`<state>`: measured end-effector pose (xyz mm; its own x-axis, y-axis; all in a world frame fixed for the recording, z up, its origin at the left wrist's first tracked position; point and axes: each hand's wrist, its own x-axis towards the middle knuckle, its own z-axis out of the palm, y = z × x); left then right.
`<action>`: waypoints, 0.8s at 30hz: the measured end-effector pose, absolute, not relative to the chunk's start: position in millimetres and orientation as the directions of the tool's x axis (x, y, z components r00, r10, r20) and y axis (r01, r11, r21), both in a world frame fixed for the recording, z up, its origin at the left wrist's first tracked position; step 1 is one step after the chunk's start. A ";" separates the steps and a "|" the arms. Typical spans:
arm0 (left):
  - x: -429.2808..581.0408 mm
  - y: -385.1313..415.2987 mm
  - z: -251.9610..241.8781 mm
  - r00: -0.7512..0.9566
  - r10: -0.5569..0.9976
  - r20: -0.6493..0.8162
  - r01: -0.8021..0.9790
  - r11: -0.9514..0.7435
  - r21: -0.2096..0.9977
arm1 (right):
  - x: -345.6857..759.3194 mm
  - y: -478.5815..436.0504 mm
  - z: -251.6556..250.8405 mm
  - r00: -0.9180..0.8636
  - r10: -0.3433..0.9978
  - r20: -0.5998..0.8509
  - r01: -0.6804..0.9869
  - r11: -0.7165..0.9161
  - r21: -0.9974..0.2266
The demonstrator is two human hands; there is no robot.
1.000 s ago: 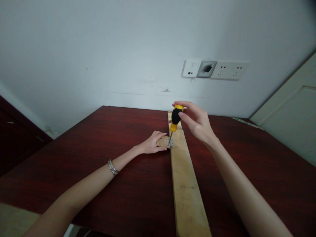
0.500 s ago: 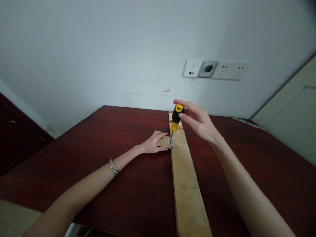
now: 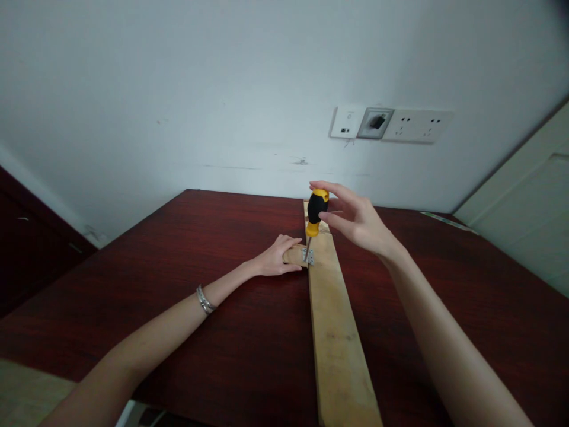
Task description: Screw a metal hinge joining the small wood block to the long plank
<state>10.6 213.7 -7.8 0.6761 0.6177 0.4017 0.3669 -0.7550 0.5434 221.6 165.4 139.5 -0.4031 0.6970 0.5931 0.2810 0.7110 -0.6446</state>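
Note:
My right hand (image 3: 355,218) grips the black-and-yellow handle of a screwdriver (image 3: 317,209) between thumb and fingers. Its shaft slants down to a small metal hinge (image 3: 307,256), where the tip meets the plate; whether a screw sits under it is too small to tell. The hinge spans a short wood block (image 3: 293,256) and a long wooden board (image 3: 335,332). My left hand (image 3: 274,258) is closed around the short block, thumb and fingers along its two sides, pressing it against the board's left edge.
The board lies lengthwise on a dark red wooden table (image 3: 213,356), its far end by the white wall (image 3: 222,89). Sockets with a black plug (image 3: 377,123) are on that wall. A pale door (image 3: 524,196) stands at the right.
The screwdriver handle has turned and tipped slightly left, and my right hand has moved a little left with it. My left hand, the block and the board stay where they were.

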 end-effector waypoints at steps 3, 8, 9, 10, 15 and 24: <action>10.6 213.2 -7.0 0.676 0.622 0.394 0.373 -0.750 0.546 | 223.1 165.6 139.6 -0.409 0.698 0.588 0.274 0.709 -0.651; 10.5 213.6 -7.4 0.675 0.624 0.394 0.373 -0.749 0.547 | 219.6 170.3 137.4 -0.350 0.664 0.661 0.353 0.747 -0.563; 10.4 213.9 -7.8 0.675 0.623 0.397 0.371 -0.750 0.547 | 218.8 170.8 137.1 -0.345 0.658 0.669 0.360 0.751 -0.553; 10.3 214.2 -8.3 0.675 0.622 0.398 0.369 -0.751 0.548 | 218.2 171.0 137.0 -0.340 0.655 0.675 0.365 0.754 -0.547; 10.2 215.2 -10.9 0.674 0.612 0.413 0.359 -0.760 0.542 | 216.2 168.4 137.4 -0.323 0.645 0.693 0.373 0.760 -0.533; 10.3 214.4 -10.3 0.673 0.615 0.412 0.361 -0.759 0.543 | 215.4 166.1 138.3 -0.300 0.636 0.711 0.396 0.761 -0.514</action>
<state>10.3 214.4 -10.3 0.6729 0.6145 0.4119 0.3607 -0.7586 0.5426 215.4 166.1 138.3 -0.3003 0.6358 0.7111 0.3959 0.7613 -0.5135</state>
